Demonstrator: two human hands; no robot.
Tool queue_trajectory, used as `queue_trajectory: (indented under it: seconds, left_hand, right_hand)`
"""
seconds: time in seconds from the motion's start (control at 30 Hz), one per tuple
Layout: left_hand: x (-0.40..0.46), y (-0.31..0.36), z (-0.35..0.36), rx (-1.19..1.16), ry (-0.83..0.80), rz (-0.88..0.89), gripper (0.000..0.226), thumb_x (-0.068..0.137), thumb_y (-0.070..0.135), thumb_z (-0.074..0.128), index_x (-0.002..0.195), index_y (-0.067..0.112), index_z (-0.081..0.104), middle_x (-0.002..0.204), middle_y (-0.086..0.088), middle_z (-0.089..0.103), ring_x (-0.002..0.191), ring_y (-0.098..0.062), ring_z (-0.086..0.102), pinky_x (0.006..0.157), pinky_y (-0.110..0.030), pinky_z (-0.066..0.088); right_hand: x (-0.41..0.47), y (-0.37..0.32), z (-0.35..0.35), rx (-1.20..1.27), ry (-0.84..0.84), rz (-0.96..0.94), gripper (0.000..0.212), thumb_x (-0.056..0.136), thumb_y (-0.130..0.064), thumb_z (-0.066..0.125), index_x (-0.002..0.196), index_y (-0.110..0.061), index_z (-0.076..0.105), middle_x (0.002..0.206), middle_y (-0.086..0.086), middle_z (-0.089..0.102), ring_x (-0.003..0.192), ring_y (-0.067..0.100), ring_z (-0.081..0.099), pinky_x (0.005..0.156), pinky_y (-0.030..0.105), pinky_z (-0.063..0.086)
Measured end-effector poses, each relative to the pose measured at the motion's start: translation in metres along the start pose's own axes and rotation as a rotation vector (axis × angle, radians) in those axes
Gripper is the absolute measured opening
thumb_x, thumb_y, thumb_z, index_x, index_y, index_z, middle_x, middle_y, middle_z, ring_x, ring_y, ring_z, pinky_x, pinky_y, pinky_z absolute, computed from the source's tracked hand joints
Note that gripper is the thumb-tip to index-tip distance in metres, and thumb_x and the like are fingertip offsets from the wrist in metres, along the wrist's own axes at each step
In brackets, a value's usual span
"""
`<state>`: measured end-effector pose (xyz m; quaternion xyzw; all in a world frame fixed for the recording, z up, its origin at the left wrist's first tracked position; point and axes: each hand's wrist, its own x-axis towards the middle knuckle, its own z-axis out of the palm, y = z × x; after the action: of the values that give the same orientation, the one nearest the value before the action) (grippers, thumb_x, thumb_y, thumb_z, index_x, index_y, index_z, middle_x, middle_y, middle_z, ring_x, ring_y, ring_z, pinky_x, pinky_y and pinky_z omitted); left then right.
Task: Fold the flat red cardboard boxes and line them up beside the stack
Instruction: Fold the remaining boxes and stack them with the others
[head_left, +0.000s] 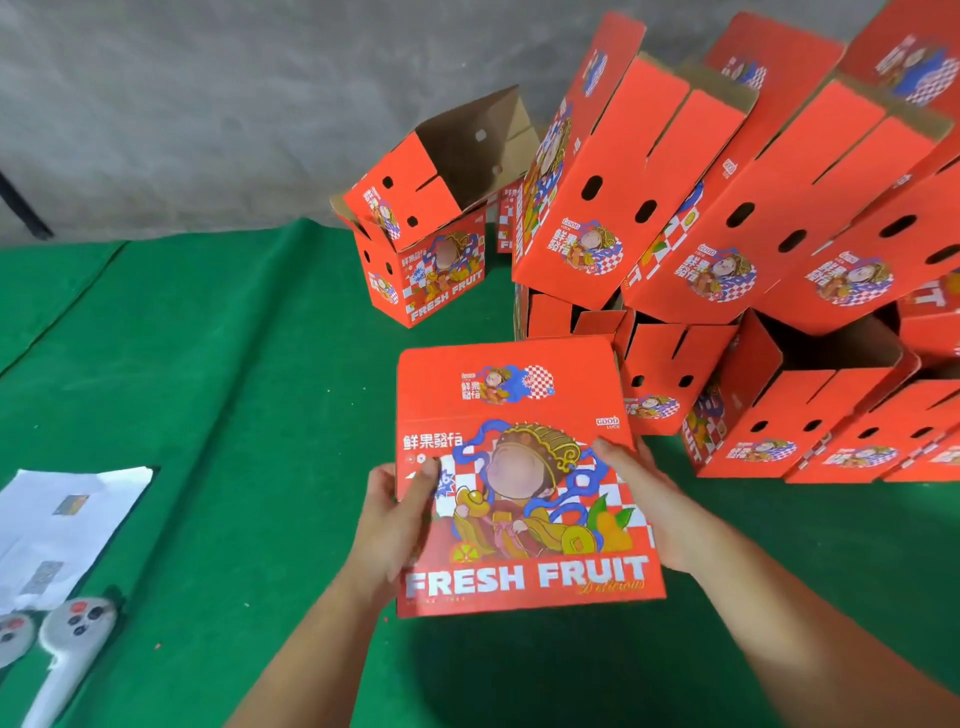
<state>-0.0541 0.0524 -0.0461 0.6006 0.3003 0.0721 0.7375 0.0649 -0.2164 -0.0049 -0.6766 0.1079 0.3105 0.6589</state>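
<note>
A red cardboard box (519, 483) printed FRESH FRUIT is held above the green table, its big printed face toward me. My left hand (395, 519) grips its left edge, thumb on the front. My right hand (644, 499) grips its right edge, thumb on the front. One folded red box (426, 270) stands open-topped at the back centre. Several folded red boxes (727, 218) are piled and leaning at the back right, with more (810, 415) standing under them.
Green cloth (234, 389) covers the table. White paper sheets (57, 525) lie at the left edge. Two grey controllers with buttons (67, 629) lie at the lower left. A grey wall (208, 104) runs behind the table.
</note>
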Motion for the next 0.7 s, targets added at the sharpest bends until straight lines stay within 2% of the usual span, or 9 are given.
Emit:
queue_trajectory:
  seconds: [0.07, 0.13, 0.23, 0.33, 0.43, 0.5, 0.57, 0.63, 0.7]
  left_hand:
    - [0.002, -0.006, -0.005, 0.050, -0.020, 0.134, 0.072, 0.064, 0.073, 0.088, 0.107, 0.031, 0.050, 0.089, -0.009, 0.075, 0.062, -0.022, 0.067, 0.052, -0.035, 0.053]
    - [0.007, -0.010, -0.010, 0.013, -0.074, 0.233, 0.060, 0.071, 0.053, 0.094, 0.113, 0.042, 0.052, 0.113, -0.014, 0.074, 0.084, -0.025, 0.075, 0.065, -0.042, 0.061]
    - [0.022, -0.007, -0.023, 0.087, -0.194, 0.312, 0.096, 0.086, 0.021, 0.087, 0.155, 0.051, 0.027, 0.138, -0.006, 0.068, 0.116, -0.028, 0.072, 0.090, -0.052, 0.061]
    - [0.031, -0.008, -0.024, 0.499, -0.072, 0.379, 0.069, 0.082, 0.030, 0.084, 0.142, 0.031, 0.049, 0.111, 0.009, 0.072, 0.095, -0.007, 0.066, 0.090, -0.032, 0.055]
    - [0.030, -0.020, -0.014, 0.570, 0.011, 0.254, 0.054, 0.086, 0.002, 0.080, 0.128, 0.024, 0.052, 0.105, 0.012, 0.069, 0.095, -0.006, 0.067, 0.089, -0.025, 0.052]
    - [0.028, -0.022, -0.005, 0.520, -0.004, 0.156, 0.050, 0.087, -0.008, 0.074, 0.116, 0.025, 0.050, 0.103, 0.008, 0.067, 0.085, 0.008, 0.066, 0.076, -0.008, 0.047]
    - [0.031, -0.020, 0.000, 0.478, 0.005, 0.075, 0.045, 0.090, -0.008, 0.069, 0.115, 0.023, 0.048, 0.101, 0.006, 0.065, 0.075, 0.017, 0.062, 0.067, -0.002, 0.042]
    - [0.033, -0.014, 0.000, 0.451, 0.020, 0.017, 0.037, 0.093, -0.002, 0.067, 0.120, 0.019, 0.051, 0.103, 0.004, 0.066, 0.082, 0.012, 0.063, 0.071, -0.008, 0.045]
    - [0.035, -0.009, -0.002, 0.396, 0.041, -0.020, 0.030, 0.096, 0.002, 0.065, 0.120, 0.016, 0.056, 0.109, -0.001, 0.071, 0.095, -0.006, 0.068, 0.082, -0.021, 0.048]
  right_hand:
    - [-0.001, 0.000, -0.002, 0.092, -0.074, 0.036, 0.059, 0.078, -0.059, 0.077, 0.130, -0.055, 0.051, 0.131, -0.003, 0.070, 0.109, 0.021, 0.073, 0.081, 0.049, 0.062]
    - [-0.001, 0.004, -0.007, 0.142, -0.096, -0.011, 0.061, 0.085, -0.044, 0.077, 0.135, -0.054, 0.044, 0.127, 0.002, 0.072, 0.108, 0.030, 0.074, 0.076, 0.050, 0.063]
    - [-0.001, 0.009, -0.015, -0.015, -0.098, -0.180, 0.087, 0.085, -0.030, 0.082, 0.146, -0.053, 0.025, 0.129, 0.000, 0.071, 0.108, 0.020, 0.073, 0.076, 0.033, 0.063]
    - [0.002, 0.016, -0.016, -0.383, -0.090, -0.211, 0.077, 0.086, -0.012, 0.083, 0.145, -0.029, 0.036, 0.130, -0.004, 0.067, 0.097, -0.010, 0.066, 0.076, 0.009, 0.053]
    - [0.010, 0.038, -0.012, -0.545, -0.150, -0.164, 0.056, 0.086, 0.009, 0.074, 0.137, -0.005, 0.054, 0.133, 0.015, 0.066, 0.105, 0.011, 0.066, 0.092, 0.021, 0.056]
    - [0.012, 0.046, -0.012, -0.574, -0.160, -0.142, 0.056, 0.087, 0.010, 0.073, 0.138, -0.004, 0.054, 0.133, 0.014, 0.066, 0.106, 0.014, 0.064, 0.083, 0.013, 0.053]
    - [0.015, 0.044, -0.017, -0.643, -0.201, -0.116, 0.056, 0.088, 0.001, 0.076, 0.140, -0.010, 0.055, 0.131, 0.005, 0.067, 0.103, 0.003, 0.064, 0.080, 0.007, 0.050]
    - [0.016, 0.038, -0.025, -0.717, -0.297, -0.075, 0.065, 0.087, -0.007, 0.080, 0.145, -0.014, 0.050, 0.136, 0.001, 0.064, 0.112, 0.004, 0.064, 0.095, 0.016, 0.052]
    - [0.016, 0.030, -0.036, -0.794, -0.274, -0.091, 0.095, 0.079, -0.024, 0.087, 0.157, -0.016, 0.034, 0.155, 0.001, 0.045, 0.129, 0.009, 0.056, 0.104, 0.020, 0.046]
